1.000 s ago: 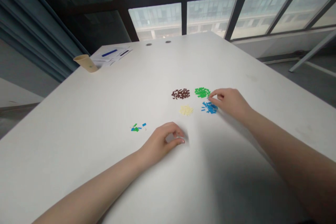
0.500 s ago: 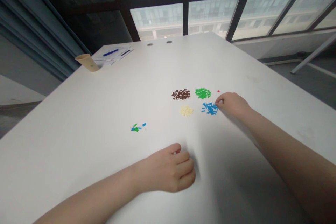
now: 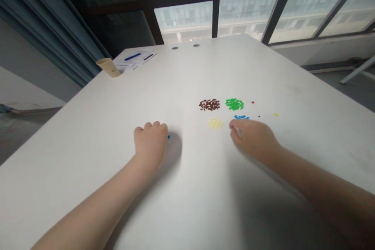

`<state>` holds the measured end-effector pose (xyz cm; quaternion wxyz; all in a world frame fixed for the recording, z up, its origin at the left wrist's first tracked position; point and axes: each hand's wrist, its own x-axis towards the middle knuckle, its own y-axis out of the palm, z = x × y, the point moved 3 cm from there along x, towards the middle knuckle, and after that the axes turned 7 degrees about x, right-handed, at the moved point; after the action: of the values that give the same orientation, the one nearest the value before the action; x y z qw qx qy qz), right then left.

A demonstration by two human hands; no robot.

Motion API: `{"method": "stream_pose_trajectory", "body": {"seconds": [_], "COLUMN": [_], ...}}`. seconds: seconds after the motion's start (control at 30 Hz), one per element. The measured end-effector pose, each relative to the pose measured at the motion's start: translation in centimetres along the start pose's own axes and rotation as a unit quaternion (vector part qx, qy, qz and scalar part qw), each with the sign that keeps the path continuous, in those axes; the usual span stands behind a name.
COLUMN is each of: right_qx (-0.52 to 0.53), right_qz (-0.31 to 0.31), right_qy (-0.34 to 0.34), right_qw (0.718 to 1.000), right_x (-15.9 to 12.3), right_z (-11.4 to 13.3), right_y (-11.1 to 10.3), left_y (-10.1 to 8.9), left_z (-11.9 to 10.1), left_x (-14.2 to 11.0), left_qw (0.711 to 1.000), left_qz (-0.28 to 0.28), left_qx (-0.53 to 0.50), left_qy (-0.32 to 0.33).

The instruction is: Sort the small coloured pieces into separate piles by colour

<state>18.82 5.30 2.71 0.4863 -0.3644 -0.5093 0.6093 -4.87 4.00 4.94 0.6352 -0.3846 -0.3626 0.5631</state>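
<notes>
My left hand (image 3: 151, 140) is curled over the table (image 3: 193, 187) and covers the spot of the small mixed pile; its fingertips are hidden beneath it. A blue bit (image 3: 168, 137) shows beside its knuckles. My right hand (image 3: 254, 134), fingers pinched together, is at the near side of the heap of small flat blue pieces (image 3: 241, 117) and hides most of it. What either hand holds, if anything, cannot be made out. Just left of the right hand lies a heap of pale yellow pieces (image 3: 215, 124). Behind are heaps of dark brown pieces (image 3: 209, 104) and green pieces (image 3: 234, 104).
A red piece (image 3: 252, 102), a tiny black piece (image 3: 259, 116) and some yellow bits (image 3: 275, 114) lie to the right. At the far left edge stand a paper cup (image 3: 108, 67) and papers with a blue pen (image 3: 133, 56). Windows and a curtain are beyond.
My left hand has moved left and forward, over the small blue and green pile. My right hand has shifted nearer and left across the blue heap. The view has turned slightly left.
</notes>
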Motion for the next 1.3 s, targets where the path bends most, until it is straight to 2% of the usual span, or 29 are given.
{"method": "stream_pose_trajectory", "body": {"seconds": [0.1,0.2,0.57,0.7,0.77,0.83,0.87,0.93,1.0,1.07,1.17,1.3], "right_qx": [0.036,0.052,0.046,0.045,0.047,0.050,0.051,0.050,0.048,0.046,0.047,0.054], "right_qz": [0.091,0.143,0.153,0.158,0.158,0.154,0.150,0.141,0.135,0.136,0.141,0.140], "right_qy": [-0.140,-0.206,-0.225,-0.227,-0.229,-0.230,-0.230,-0.227,-0.222,-0.221,-0.225,-0.225], "right_qw": [0.985,0.967,0.961,0.960,0.959,0.960,0.960,0.962,0.964,0.965,0.963,0.963], "right_x": [-2.1,-3.0,-2.5,-2.5,-2.5,-2.4,-2.4,-2.4,-2.4,-2.4,-2.4,-2.4], "right_z": [3.4,4.4,3.9,4.0,4.0,4.0,3.9,3.8,3.8,3.8,3.8,3.8], "right_y": [2.1,3.1,2.9,3.1,3.1,3.1,3.1,3.0,3.0,3.0,3.1,3.2], "left_y": [0.9,1.5,2.4,2.8,2.6,2.3,2.1,2.0,2.0,2.3,2.7,2.9], "left_z": [1.2,0.8,-1.3,-1.9,-2.1,-2.5,-2.8,-3.6,-4.4,-4.9,-5.2,-5.2], "left_x": [1.1,1.2,1.1,1.3,1.3,1.3,1.2,1.0,0.8,0.6,0.4,0.3], "left_qw": [0.999,0.998,0.996,0.990,0.976,0.939,0.906,0.814,0.719,0.654,0.609,0.583], "left_qz": [0.043,0.049,0.017,-0.007,-0.028,-0.025,-0.008,0.052,0.113,0.150,0.166,0.167], "left_qx": [-0.007,-0.040,-0.072,-0.129,-0.202,-0.330,-0.409,-0.565,-0.676,-0.734,-0.769,-0.791], "left_qy": [-0.016,-0.002,0.046,0.064,0.072,0.091,0.105,0.122,0.119,0.107,0.096,0.085]}}
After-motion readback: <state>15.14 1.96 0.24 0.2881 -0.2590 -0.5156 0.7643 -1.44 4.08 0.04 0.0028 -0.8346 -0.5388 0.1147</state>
